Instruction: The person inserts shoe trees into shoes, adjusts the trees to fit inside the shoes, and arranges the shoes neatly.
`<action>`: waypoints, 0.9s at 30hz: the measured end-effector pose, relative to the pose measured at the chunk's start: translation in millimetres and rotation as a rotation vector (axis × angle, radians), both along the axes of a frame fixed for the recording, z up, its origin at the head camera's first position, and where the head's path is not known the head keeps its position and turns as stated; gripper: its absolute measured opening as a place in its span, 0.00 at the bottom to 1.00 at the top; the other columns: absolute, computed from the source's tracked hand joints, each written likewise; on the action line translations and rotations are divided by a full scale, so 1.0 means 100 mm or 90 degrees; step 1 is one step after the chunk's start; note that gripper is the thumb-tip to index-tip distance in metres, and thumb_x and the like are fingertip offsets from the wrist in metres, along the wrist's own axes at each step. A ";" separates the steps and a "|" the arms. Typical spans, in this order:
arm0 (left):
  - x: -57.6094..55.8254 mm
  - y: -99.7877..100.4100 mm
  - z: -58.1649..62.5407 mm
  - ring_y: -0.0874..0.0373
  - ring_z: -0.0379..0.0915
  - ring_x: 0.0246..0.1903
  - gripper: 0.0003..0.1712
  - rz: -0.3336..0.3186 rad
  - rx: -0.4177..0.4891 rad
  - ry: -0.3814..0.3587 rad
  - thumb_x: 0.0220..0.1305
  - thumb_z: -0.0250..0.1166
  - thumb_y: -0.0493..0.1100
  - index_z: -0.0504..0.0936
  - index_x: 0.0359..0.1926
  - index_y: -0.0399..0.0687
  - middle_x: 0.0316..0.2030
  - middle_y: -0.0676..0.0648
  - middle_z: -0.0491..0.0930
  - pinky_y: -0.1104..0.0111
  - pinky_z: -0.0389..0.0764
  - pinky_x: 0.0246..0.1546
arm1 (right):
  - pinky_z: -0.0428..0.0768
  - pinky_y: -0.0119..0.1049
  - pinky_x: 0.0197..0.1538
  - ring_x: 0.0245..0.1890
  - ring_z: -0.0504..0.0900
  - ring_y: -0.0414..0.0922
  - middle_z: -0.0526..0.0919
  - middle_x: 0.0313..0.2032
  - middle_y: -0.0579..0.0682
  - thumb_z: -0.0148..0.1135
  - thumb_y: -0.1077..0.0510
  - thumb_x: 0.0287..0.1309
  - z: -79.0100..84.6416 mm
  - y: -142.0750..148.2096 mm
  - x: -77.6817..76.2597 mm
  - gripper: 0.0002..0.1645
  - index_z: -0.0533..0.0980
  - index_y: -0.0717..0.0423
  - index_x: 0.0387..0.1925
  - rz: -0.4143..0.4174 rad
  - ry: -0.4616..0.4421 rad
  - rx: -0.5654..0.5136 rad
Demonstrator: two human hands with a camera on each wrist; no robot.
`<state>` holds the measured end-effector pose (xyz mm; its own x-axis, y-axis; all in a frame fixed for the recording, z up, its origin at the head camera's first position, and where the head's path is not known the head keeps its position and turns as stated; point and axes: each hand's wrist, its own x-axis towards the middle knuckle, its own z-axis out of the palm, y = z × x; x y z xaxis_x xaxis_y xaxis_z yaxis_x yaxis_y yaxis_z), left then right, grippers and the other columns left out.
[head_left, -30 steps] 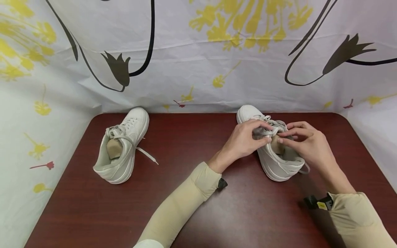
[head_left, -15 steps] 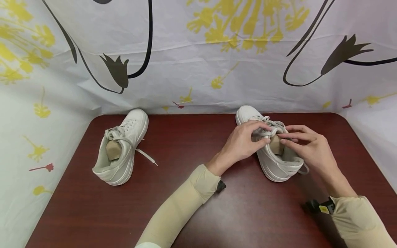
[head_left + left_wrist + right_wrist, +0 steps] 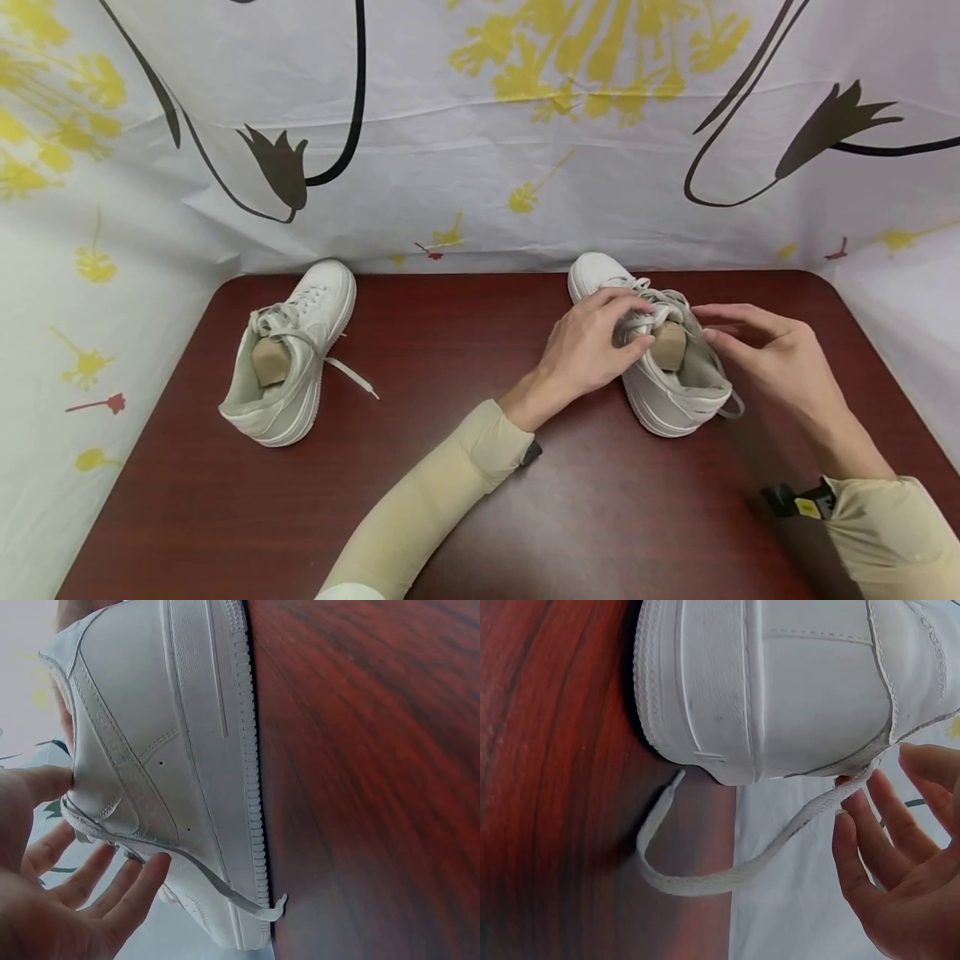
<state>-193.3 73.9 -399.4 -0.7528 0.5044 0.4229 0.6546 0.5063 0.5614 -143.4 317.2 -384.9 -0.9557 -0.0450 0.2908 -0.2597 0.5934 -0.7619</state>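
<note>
A white sneaker [image 3: 667, 408] with its toe pointing away stands at the right of the table. At its lace area is my left hand [image 3: 588, 342], thumb on the collar edge and curved fingers over the laces [image 3: 667, 302]. In the left wrist view one lace end [image 3: 217, 881] hangs along the shoe's side. My right hand [image 3: 787, 358] is beside the opposite collar edge, thumb and fingers apart. The right wrist view has its fingertips near a loose lace [image 3: 705, 883] that loops down towards the table. A brown insert [image 3: 669, 346] sits in the shoe's opening.
A matching white sneaker [image 3: 288, 367] stands at the table's left, with a brown insert inside and one loose lace end [image 3: 352, 375] out to its right. Behind the dark red table [image 3: 450, 367] hangs a white flower-printed cloth [image 3: 450, 167].
My right hand has moved from the tongue and brown insert out to the right side of the collar, its thumb and fingers spreading apart. My left hand stays at the laces.
</note>
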 end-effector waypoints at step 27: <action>0.07 0.07 0.08 0.68 0.65 0.25 0.24 0.101 -0.083 -0.005 0.62 0.67 0.62 0.80 0.58 0.67 0.33 0.59 0.70 0.76 0.65 0.17 | 0.67 0.24 0.31 0.30 0.72 0.34 0.85 0.43 0.47 0.74 0.50 0.55 0.06 0.05 -0.19 0.24 0.82 0.43 0.55 -0.017 -0.071 0.200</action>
<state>-186.1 80.5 -391.3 -0.8301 0.4297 0.3554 0.5569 0.6717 0.4885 -162.6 322.0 -378.8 -0.9831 -0.0904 0.1594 -0.1658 0.8096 -0.5630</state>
